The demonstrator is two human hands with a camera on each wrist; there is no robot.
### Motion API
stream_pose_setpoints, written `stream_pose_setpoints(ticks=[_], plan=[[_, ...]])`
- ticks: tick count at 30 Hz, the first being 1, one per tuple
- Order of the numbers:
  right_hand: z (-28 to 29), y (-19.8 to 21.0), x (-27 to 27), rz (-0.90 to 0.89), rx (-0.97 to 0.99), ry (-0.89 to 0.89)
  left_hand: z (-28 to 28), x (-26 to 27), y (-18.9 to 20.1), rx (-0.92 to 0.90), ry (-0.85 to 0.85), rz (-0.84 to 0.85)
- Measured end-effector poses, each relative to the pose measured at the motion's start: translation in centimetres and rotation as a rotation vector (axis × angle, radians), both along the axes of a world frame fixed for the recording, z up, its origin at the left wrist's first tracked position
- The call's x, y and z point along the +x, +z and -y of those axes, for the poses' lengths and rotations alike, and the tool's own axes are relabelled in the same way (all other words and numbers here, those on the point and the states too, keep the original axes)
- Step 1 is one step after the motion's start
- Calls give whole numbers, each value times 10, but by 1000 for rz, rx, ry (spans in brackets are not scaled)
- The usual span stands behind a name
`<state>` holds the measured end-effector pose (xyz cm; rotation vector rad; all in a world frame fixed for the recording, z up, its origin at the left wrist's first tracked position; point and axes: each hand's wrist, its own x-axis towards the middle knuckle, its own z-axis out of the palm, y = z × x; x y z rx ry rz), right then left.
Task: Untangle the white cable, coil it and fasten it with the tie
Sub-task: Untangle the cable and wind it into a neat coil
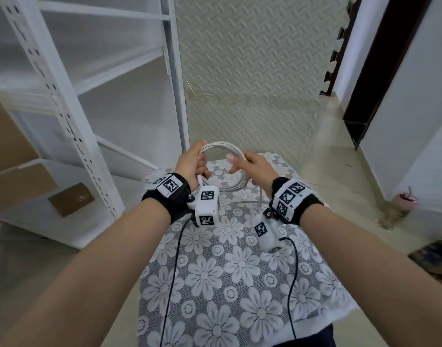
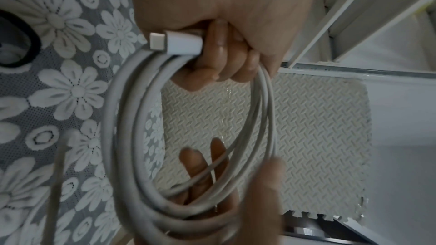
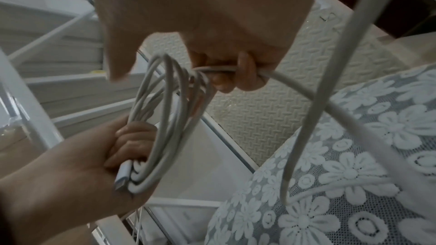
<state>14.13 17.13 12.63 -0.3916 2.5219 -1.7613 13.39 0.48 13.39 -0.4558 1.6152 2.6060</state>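
The white cable (image 1: 222, 146) is wound into a coil of several loops, held in the air over the far end of the table. My left hand (image 1: 193, 162) grips the coil's left side, fingers curled round the loops, with a white connector plug (image 2: 175, 43) sticking out of the fist. My right hand (image 1: 240, 161) is at the coil's right side; its curled fingers (image 3: 247, 74) hold one strand of the cable (image 3: 306, 92). From there the loose tail (image 3: 330, 85) hangs down toward the cloth. I see no tie in any view.
The small table (image 1: 240, 284) wears a grey lace cloth with white flowers. A white metal shelf rack (image 1: 77, 108) with cardboard boxes (image 1: 15, 151) stands at the left. A textured foam mat (image 1: 240, 71) covers the floor ahead. A pink cup (image 1: 406, 200) sits by the right wall.
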Motion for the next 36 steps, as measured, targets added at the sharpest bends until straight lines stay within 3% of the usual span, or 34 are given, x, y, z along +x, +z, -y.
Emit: stream_pose_setpoints(ticks=[4,10,21,26,32,36], plan=[[4,-7,-8,-92,58,-72,0,1,0,53,-61,6],[3,-5,-8,-116,120,-50,10,4,-1,-41,-323,13],[3,3,-2,-201,741,211,-6,13,16,-752,-808,97],[-1,0,-3,-182,591,158,-16,17,17,-927,-720,24],[-11,3,-6,-183,426,149,-16,17,13,-914,-593,-54],[-24,9,-6,-46,260,66,-5,15,12,-944,-448,-65]])
